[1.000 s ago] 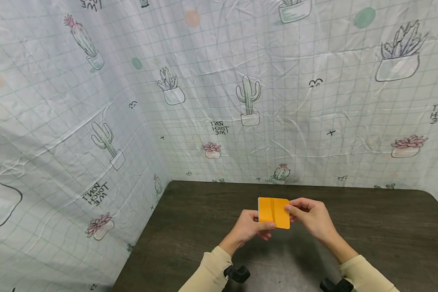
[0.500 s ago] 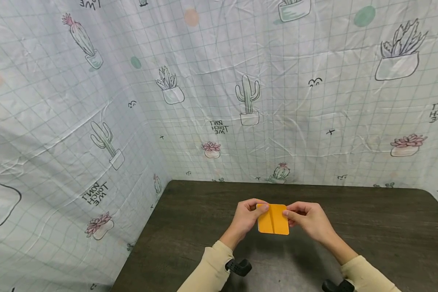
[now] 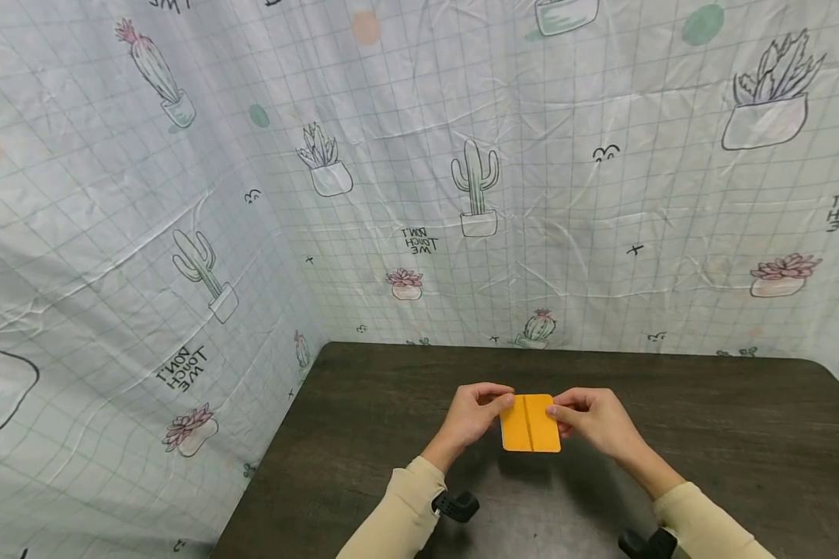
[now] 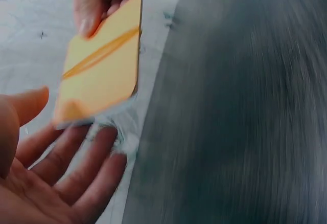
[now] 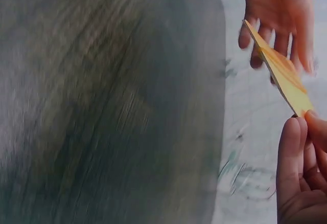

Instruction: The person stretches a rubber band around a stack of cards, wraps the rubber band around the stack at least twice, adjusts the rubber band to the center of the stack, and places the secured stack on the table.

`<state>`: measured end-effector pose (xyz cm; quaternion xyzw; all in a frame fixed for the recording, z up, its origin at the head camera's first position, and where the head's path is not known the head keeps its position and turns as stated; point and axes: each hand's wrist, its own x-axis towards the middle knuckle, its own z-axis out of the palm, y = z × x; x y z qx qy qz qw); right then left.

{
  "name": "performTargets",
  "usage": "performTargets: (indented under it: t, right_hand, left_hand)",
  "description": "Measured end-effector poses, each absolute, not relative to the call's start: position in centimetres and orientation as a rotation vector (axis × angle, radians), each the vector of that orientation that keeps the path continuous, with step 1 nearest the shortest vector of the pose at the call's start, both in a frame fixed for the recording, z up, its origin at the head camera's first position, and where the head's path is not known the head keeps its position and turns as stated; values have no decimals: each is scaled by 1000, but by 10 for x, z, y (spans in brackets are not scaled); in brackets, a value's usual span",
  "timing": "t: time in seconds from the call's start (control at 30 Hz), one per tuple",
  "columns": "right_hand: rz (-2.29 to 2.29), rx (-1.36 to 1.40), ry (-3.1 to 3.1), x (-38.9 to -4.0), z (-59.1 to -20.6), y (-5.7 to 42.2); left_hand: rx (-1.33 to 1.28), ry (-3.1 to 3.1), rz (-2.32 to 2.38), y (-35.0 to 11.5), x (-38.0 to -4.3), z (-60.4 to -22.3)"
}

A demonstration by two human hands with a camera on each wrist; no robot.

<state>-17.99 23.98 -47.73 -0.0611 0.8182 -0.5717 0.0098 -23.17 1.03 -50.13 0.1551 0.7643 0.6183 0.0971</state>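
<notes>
A small, thin orange-yellow square pad [image 3: 541,435] with rounded corners and a darker band across its face is held above the table. My right hand [image 3: 597,419] pinches its right edge between thumb and fingers, also seen in the right wrist view, where the right hand [image 5: 301,168] grips the pad's near end. My left hand [image 3: 471,419] is at the pad's upper left corner. In the left wrist view, the left hand [image 4: 56,178] has its thumb apart from the pad and its fingers spread near the pad's edge; whether they touch it I cannot tell.
Below the hands lies a dark wood-grain table [image 3: 363,458]. A pale curtain [image 3: 363,101] printed with cacti hangs behind it and along the left side. Black wrist straps [image 3: 457,506] sit over the cream sleeves [image 3: 398,512].
My left hand has moved from the pad's lower left edge to its upper left corner, then loosened. The pad has dropped slightly and shifted a little right just now, still in my right hand.
</notes>
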Motion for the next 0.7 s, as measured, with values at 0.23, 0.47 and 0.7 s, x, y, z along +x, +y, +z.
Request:
performTargets:
  t: [0.23, 0.47, 0.7]
  right_hand:
    - [-1635, 17, 2588, -191, -500, 261]
    - [-1492, 146, 2624, -199, -517, 277]
    - [-1355, 214, 2636, -198, -530, 288]
  left_hand:
    - [559, 2773, 1439, -21, -242, -516]
    - [647, 3232, 781, -41, -251, -524]
    - [683, 3370, 476, -52, -257, -536]
